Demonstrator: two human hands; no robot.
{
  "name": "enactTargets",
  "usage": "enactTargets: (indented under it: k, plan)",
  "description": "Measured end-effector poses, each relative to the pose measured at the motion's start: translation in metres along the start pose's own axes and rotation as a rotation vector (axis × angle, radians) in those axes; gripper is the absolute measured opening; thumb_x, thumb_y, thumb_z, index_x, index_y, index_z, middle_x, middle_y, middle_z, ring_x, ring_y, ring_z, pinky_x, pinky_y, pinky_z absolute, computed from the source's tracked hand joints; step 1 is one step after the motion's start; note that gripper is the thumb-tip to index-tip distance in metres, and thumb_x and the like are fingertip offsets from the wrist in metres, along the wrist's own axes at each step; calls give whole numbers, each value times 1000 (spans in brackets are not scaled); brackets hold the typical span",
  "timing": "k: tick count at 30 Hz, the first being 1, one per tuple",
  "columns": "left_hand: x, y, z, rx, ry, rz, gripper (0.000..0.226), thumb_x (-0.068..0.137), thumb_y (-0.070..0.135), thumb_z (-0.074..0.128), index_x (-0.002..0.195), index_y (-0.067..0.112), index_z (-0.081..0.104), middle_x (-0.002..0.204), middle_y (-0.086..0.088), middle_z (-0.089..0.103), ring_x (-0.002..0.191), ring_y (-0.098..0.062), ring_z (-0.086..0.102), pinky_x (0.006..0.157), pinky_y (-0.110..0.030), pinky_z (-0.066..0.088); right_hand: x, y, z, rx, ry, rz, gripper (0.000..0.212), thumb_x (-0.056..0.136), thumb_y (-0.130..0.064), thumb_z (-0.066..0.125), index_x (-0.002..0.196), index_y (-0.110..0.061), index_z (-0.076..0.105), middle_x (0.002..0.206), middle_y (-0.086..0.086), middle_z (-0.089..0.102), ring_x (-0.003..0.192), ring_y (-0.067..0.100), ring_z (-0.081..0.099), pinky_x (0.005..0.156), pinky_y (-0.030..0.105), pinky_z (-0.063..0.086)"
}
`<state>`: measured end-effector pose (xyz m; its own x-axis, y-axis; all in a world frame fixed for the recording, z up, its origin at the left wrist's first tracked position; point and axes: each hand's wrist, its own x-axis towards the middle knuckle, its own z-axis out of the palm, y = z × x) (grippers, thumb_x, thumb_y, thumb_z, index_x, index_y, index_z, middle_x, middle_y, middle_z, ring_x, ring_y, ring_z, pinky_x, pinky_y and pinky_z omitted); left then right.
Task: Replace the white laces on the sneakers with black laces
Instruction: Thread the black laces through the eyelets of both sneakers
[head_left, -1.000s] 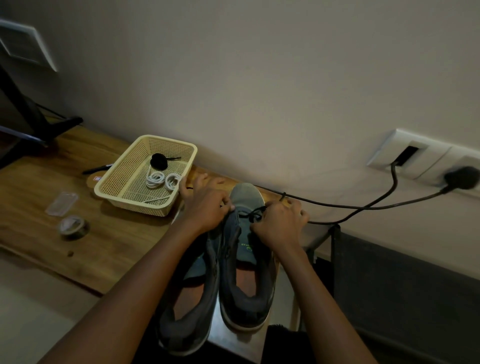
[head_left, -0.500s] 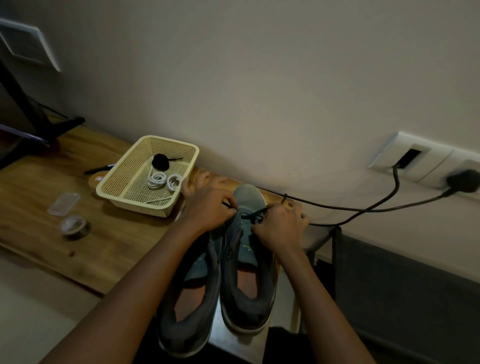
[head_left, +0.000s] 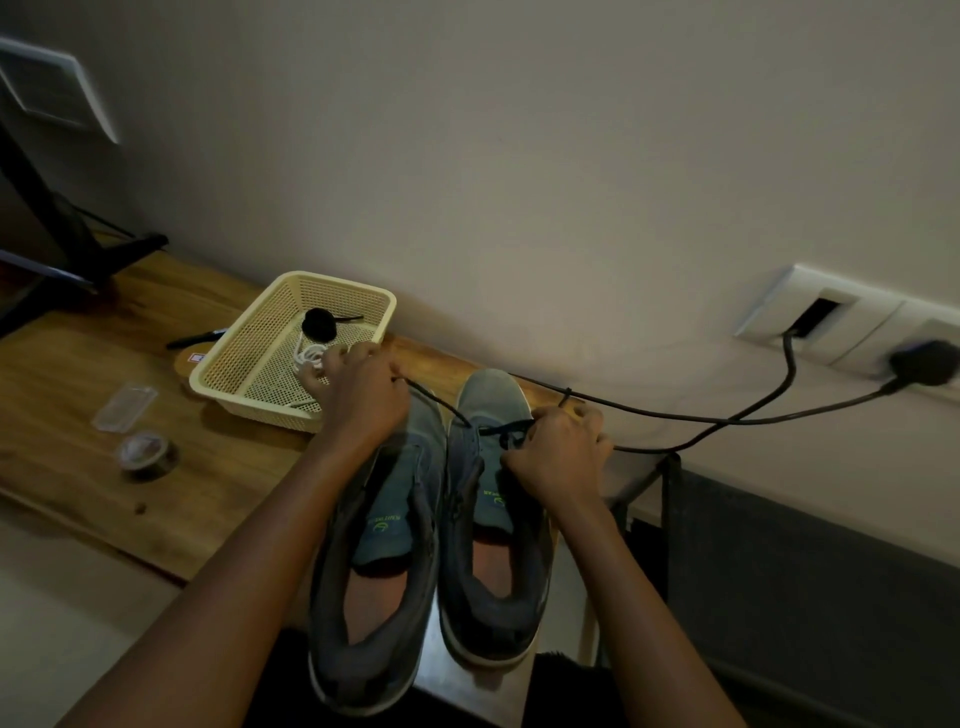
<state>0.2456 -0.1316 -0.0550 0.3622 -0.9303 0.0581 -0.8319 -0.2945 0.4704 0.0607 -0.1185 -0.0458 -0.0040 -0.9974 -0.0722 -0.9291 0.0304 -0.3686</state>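
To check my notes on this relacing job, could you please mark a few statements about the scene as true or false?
1. The left hand and the right hand both hold a black lace at the right sneaker. True.
2. A black coil lies in the basket. True.
3. The white laces are threaded in the sneakers. False: the white laces lie coiled in the basket.
4. The tape roll sits inside the basket. False: the tape roll lies on the wooden table, left of the basket.

Basket (head_left: 249, 358) left of sneakers (head_left: 441, 519), tape roll (head_left: 145, 453) farther left
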Motion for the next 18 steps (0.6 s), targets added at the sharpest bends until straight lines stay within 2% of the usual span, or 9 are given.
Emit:
enactTargets:
  k: [2,4,7,9,13,16,18]
  plan:
    - [-1,6,0,-34,2,143,22,85,22,60,105,31,63,145,5,38,140,-25,15,112,-52,3,0,0,-1,-4,0,-3,42,79,-25,66,118,-11,58,126,7,54,138,29,18,104,43,26]
    - [-5,15,0,-5,-51,261,20,81,28,64,99,37,66,148,9,34,142,-21,11,111,-53,-3,0,-1,-1,-8,0,-8,45,79,-25,65,121,-11,57,127,7,54,138,29,18,104,43,26]
    - [-12,24,6,96,-138,325,9,82,39,66,90,39,69,149,12,32,143,-21,7,111,-55,-8,0,-1,-1,-14,-10,-13,47,80,-26,66,123,-11,55,128,7,53,138,30,18,104,43,27]
    - [-14,25,9,122,-175,326,10,83,43,65,88,36,70,149,13,33,144,-21,7,110,-56,-10,0,-1,-1,-17,-9,-15,47,80,-26,66,123,-11,55,128,8,53,138,29,18,104,42,27]
    - [-13,24,10,147,-154,280,16,91,40,56,91,31,69,145,14,37,141,-19,14,110,-57,-8,-1,1,-3,-8,-2,-17,48,80,-26,67,123,-11,56,130,7,53,137,29,19,103,41,28]
    - [-7,18,3,82,17,77,19,95,31,49,101,26,67,142,7,41,138,-21,20,111,-55,-3,1,6,-3,18,-6,-10,48,79,-28,68,122,-10,59,133,5,53,137,30,21,104,38,29]
    - [-6,14,1,76,39,-13,19,96,29,49,103,24,65,141,4,42,137,-24,21,111,-54,-1,2,7,-2,5,1,-19,44,78,-28,67,118,-10,62,131,4,56,136,30,23,103,37,30]
